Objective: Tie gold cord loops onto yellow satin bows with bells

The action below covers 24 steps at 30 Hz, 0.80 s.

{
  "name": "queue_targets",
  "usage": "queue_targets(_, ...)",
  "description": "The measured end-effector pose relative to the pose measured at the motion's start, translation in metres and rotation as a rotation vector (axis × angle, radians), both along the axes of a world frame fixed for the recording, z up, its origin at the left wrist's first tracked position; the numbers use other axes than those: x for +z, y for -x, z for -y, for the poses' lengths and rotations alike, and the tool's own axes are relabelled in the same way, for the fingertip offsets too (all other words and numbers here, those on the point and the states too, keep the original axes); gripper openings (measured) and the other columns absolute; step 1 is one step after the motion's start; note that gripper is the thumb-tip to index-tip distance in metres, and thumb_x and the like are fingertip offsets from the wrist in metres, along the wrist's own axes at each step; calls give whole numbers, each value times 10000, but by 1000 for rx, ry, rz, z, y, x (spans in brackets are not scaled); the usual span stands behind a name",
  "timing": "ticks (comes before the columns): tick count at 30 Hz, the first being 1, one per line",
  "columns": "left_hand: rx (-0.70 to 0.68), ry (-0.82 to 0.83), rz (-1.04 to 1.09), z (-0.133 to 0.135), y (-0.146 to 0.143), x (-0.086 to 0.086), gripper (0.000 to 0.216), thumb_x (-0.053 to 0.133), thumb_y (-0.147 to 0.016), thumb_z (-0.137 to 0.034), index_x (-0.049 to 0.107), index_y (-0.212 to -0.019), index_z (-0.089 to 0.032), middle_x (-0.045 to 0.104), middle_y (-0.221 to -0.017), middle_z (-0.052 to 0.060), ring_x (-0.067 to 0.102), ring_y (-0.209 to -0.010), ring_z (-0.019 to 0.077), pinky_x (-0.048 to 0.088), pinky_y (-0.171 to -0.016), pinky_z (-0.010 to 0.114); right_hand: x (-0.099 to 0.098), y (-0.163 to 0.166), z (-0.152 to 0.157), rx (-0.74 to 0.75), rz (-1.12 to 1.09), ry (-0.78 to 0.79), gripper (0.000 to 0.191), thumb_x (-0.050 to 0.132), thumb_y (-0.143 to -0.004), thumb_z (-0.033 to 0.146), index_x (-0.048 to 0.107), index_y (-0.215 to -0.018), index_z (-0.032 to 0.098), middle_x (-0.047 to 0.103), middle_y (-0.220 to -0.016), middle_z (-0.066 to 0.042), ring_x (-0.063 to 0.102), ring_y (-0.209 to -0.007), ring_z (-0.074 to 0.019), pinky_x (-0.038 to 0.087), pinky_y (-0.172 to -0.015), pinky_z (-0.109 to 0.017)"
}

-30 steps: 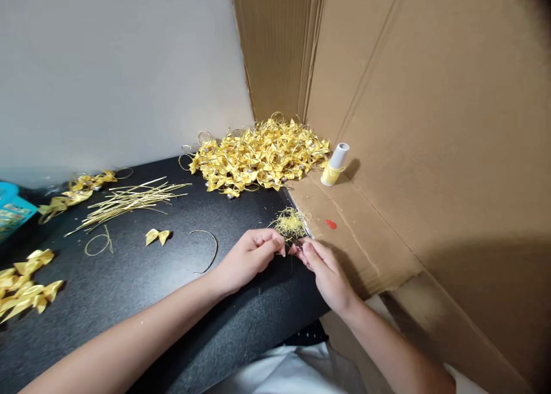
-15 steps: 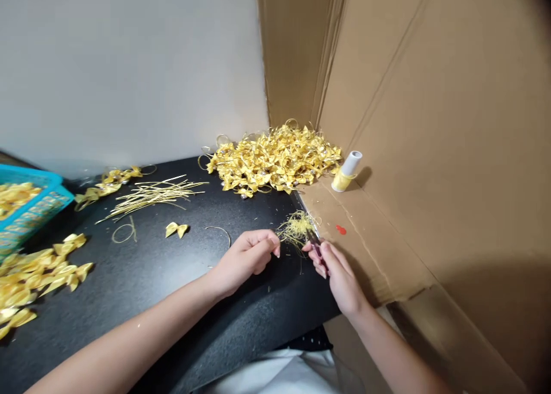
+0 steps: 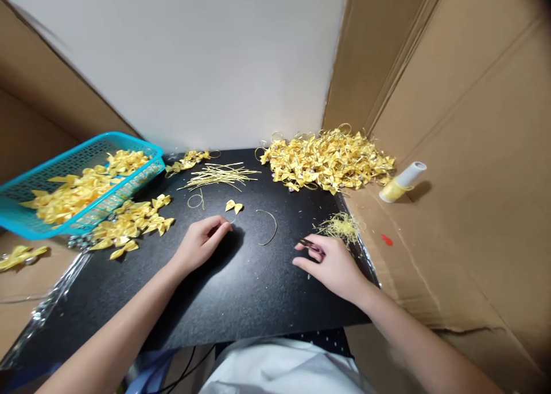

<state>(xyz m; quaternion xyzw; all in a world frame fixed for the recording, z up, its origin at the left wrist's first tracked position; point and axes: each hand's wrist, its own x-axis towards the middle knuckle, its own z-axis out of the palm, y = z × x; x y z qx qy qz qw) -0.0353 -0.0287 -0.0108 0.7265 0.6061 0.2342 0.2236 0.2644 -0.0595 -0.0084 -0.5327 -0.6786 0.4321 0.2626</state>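
Note:
My left hand (image 3: 201,244) is closed in a pinch over the black tabletop. What its fingertips hold, if anything, is too small to make out. Just beyond them lies a yellow ribbon bow (image 3: 234,206). A curved piece of gold cord (image 3: 274,226) rests between my two hands. My right hand (image 3: 338,265) is curled around a small dark tool (image 3: 312,247), which looks like thread snips and is partly hidden by the fingers. Right behind that hand is a tangle of short yellow cord clippings (image 3: 342,227).
A turquoise basket (image 3: 148,167) of bows stands at left, with loose bows (image 3: 142,219) beside it. Cut gold cords (image 3: 221,176) lie at the back. A big heap of finished bows (image 3: 329,162) and a cord spool (image 3: 402,182) are by the right cardboard wall (image 3: 473,124).
My left hand has moved left, away from the clippings and close to the single bow. My right hand has drawn back from the clippings with the tool. The view has turned left.

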Motion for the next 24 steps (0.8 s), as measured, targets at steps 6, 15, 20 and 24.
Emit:
queue_targets(6,-111,-235,-206,-3,8,-13,277,481,-900,-369,680,-964,-188,674,-1052,92,607,-980,242,439,-900,394,2,59,-34,225,340,-130,156,732,-764,321,745,-882,221,710,-782,-19,612,-718,-160,362,-615,-249)
queue_targets(15,-183,-244,55,14,-29,3,239,563,-840,-265,641,-1056,-200,650,-1185,101,572,-1133,267,427,-997,435,-1,64,-40,95,-284,74,179,643,-805,305,593,-724,154,604,-692,4,534,-638,-112,413,-632,-244)
queue_targets(20,-307,65,497,13,-98,19,255,469,-941,-377,597,-1036,-178,695,-1055,80,633,-984,204,474,-912,333,4,46,-27,-242,-652,175,370,759,-666,460,540,-719,166,421,-586,73,323,-490,-50,281,-471,-209)
queue_targets(24,-349,175,574,-1,-138,18,333,439,-953,-431,541,-772,-170,625,-751,14,582,-734,153,471,-743,283,4,22,-22,-416,-750,197,427,777,-629,503,526,-725,171,386,-549,90,265,-452,-34,204,-429,-203)
